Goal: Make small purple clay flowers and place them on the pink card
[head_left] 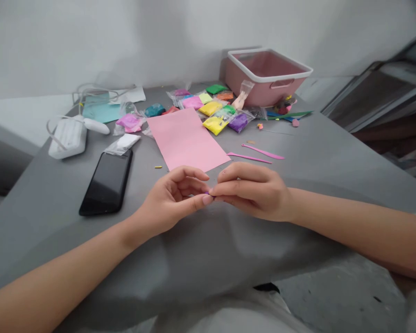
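Between my two hands, over the near part of the grey table (152, 259), is a tiny piece of purple clay (208, 194), mostly covered by fingertips. My left hand (176, 196) curls round with its thumb against the piece. The thumb and fingers of my right hand (253, 189) pinch it from the other side. Just beyond the hands lies a sheet of pink paper (187, 138). Two pink modelling tools (263, 151) rest past my right hand. A small yellow strip (158, 167) lies beyond my left hand.
Several bags of coloured clay (215, 125) cluster at the back, beside a pink basket (263, 78) with a white rim. On the left are a black phone (107, 182), a white power strip (68, 136) with cables, and a light blue sheet (100, 111).
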### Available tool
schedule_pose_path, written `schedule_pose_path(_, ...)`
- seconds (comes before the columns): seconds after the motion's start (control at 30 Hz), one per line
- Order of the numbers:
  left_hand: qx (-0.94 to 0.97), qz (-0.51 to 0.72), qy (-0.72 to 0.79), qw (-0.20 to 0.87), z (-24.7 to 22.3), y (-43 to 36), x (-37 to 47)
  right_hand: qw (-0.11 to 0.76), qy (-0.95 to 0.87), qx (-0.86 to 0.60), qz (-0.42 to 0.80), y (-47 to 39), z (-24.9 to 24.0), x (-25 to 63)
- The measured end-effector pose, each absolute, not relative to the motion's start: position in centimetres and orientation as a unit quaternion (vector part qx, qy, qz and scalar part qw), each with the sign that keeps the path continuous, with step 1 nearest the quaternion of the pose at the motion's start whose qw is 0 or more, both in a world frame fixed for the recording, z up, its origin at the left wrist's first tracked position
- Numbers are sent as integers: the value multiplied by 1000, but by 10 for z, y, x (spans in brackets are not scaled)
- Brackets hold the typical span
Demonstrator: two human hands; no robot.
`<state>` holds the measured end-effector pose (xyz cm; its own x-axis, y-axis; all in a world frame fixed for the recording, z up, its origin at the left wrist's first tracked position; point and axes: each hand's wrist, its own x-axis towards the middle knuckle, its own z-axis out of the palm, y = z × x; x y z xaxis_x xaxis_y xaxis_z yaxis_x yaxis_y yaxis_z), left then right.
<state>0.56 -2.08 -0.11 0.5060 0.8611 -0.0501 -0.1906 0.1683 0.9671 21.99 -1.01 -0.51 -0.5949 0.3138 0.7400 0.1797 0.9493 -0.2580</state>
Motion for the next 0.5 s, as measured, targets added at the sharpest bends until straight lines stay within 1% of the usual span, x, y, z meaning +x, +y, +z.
schedule_pose_path(0.17, 524, 386, 307, 694, -3, -22, 6, 422, -891, -148, 73, -11, -5, 220)
schedule_pose_path(0.5, 540, 382, 294, 690, -4, -22, 6, 420, -887, -131, 140, -9, -5, 221)
